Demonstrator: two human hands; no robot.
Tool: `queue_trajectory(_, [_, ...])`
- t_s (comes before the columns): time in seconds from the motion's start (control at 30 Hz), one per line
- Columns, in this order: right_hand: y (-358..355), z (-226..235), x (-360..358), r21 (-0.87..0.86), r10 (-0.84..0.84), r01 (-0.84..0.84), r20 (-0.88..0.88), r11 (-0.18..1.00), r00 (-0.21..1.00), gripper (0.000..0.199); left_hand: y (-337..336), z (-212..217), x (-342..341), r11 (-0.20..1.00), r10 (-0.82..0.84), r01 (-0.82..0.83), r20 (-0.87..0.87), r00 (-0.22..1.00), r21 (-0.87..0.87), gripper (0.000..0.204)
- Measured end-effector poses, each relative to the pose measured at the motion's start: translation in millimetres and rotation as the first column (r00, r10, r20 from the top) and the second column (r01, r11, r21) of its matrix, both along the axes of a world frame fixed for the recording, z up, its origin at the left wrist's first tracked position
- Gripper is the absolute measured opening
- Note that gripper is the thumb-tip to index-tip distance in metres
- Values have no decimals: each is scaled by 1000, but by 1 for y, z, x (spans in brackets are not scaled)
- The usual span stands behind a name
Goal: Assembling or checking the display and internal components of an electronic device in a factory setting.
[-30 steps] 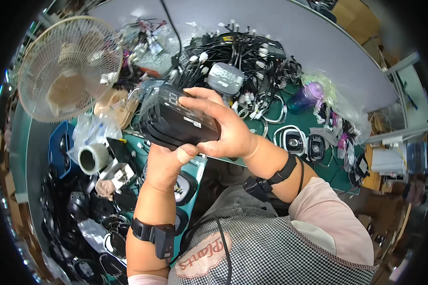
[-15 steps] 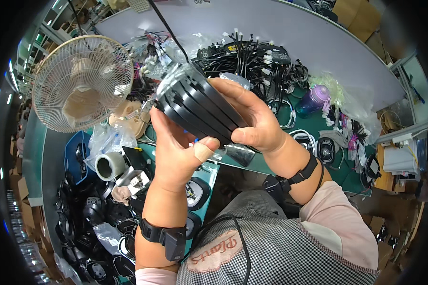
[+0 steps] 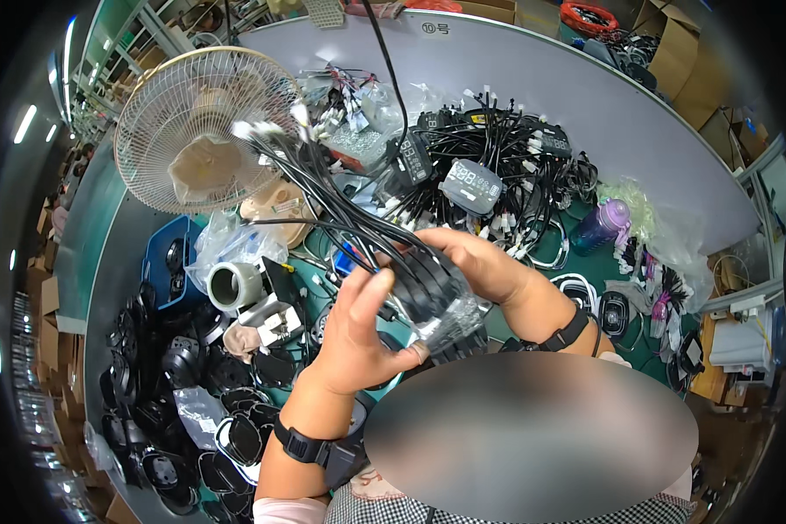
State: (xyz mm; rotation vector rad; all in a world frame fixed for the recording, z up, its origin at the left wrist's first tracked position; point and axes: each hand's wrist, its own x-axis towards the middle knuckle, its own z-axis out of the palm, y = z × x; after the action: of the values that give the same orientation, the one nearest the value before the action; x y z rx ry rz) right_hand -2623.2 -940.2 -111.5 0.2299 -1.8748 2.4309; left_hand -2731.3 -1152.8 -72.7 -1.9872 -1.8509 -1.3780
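Note:
A stack of black display units point(image 3: 435, 284) is between my two hands, partly covered by clear plastic. Long black cables point(image 3: 327, 188) with white plugs run from it up and to the left, their ends smeared by motion. My left hand point(image 3: 354, 336) is closed on the left side of the stack, fingers above and thumb below. On the far right side, my right hand point(image 3: 476, 262) grips it too, some of its fingers hidden behind the units. Beyond lie a grey display unit point(image 3: 472, 186) and a heap of more black cables point(image 3: 511, 144) with white plugs.
A round fan point(image 3: 205, 131) stands at the far left, a blue bin point(image 3: 168, 262) and a roll of tape point(image 3: 233, 286) nearer. Black housings point(image 3: 183, 362) pile up at the left. A purple bottle point(image 3: 600, 227) stands right, before a grey partition point(image 3: 655, 113).
The stack has turned over and come lower, toward my body. Its cables now swing out to the upper left. My left hand has shifted its grip, and the view has moved.

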Motion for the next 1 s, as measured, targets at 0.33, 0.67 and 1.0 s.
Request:
queue_trajectory(0.33, [-84,-3,-37,-867,364,-249,-86,431,928,85,-69,25,-5,976,-25,100,352,936,-195,84])
queue_trajectory(0.67, [-164,12,-51,-898,635,-310,-45,312,771,58,-173,-23,10,941,314,-241,878,361,-237,67])
queue_trajectory(1.0, [-275,23,-48,-832,877,-361,272,421,397,44,-242,-22,28,931,-353,-91,936,13,352,45])
